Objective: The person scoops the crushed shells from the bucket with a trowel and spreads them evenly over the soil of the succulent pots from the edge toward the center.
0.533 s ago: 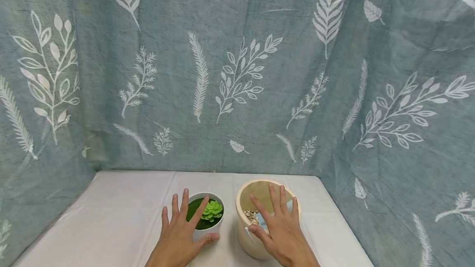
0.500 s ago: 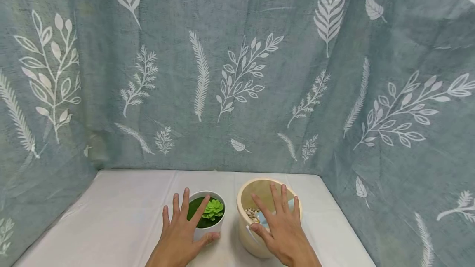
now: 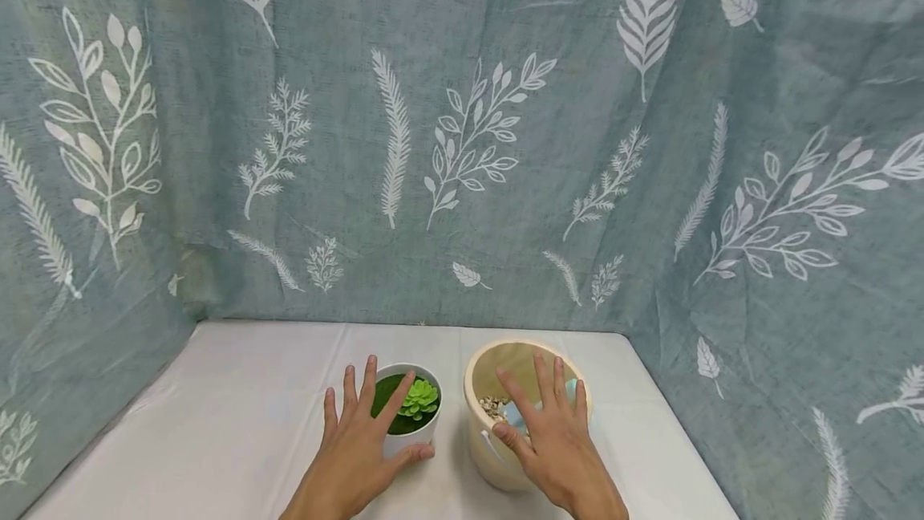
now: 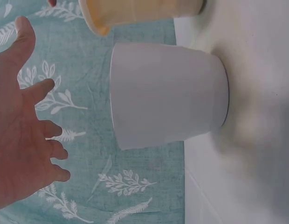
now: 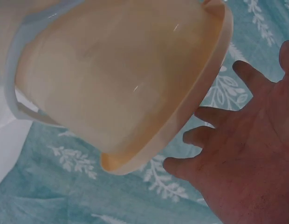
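My left hand (image 3: 355, 448) hovers with fingers spread over the near left side of a white pot (image 4: 168, 93). A bright green succulent (image 3: 420, 400) sits on dark green filling in that pot. To the right stands a cream bucket (image 3: 487, 456) with a pale handle (image 5: 10, 93). My right hand (image 3: 561, 448), fingers also spread, is held above the bucket's near rim. Inside the bucket are small beige and brown pieces (image 3: 493, 406), perhaps shells or pebbles, and a light blue item (image 3: 514, 414) partly hidden by my fingers. Neither hand holds anything.
Both containers stand on a white-covered table (image 3: 238, 424). Behind and along both sides hangs a grey-green curtain (image 3: 346, 183) with white leaf prints. A narrow gap separates the pot from the bucket.
The head view has tipped slightly, so the whole scene sits a little higher in it. Both hands keep their spread pose over the pot and bucket.
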Tool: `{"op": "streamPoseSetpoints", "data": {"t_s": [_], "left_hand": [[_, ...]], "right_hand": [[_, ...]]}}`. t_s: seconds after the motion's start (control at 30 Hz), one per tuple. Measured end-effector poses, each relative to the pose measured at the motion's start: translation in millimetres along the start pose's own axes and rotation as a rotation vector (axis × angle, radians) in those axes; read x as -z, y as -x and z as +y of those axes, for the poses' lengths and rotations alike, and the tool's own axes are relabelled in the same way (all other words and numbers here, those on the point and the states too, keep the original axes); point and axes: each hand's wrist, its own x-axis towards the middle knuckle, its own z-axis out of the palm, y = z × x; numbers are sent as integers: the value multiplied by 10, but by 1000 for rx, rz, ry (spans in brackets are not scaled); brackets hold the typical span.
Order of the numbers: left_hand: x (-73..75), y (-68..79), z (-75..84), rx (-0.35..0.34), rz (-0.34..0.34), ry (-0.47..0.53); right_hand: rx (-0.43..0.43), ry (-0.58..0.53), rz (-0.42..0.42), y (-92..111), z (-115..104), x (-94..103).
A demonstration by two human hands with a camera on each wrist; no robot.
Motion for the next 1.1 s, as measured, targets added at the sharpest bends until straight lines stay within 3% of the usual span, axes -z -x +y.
{"op": "streamPoseSetpoints", "data": {"t_s": [0.3,0.5,0.57,0.67,0.8,0.97,1.1], "left_hand": [[-95,-55,73,15,-48,45],[-259,-162,297,-104,-17,113],[-349,-208,393,-164,11,136],[-495,-253,512,-232,18,154],[-646,-267,583,-278,49,98],[-735,-276,626,-290,124,49],[-731,-296,625,-305,137,43]], "right_hand": [[-5,9,15,20,76,-25],[99,172,134,-169,304,82],[124,228,96,-274,396,116],[111,293,-58,-405,489,123],[97,337,-207,-506,519,46],[147,330,-156,-521,513,-26],[118,292,-68,-503,510,-25]]}}
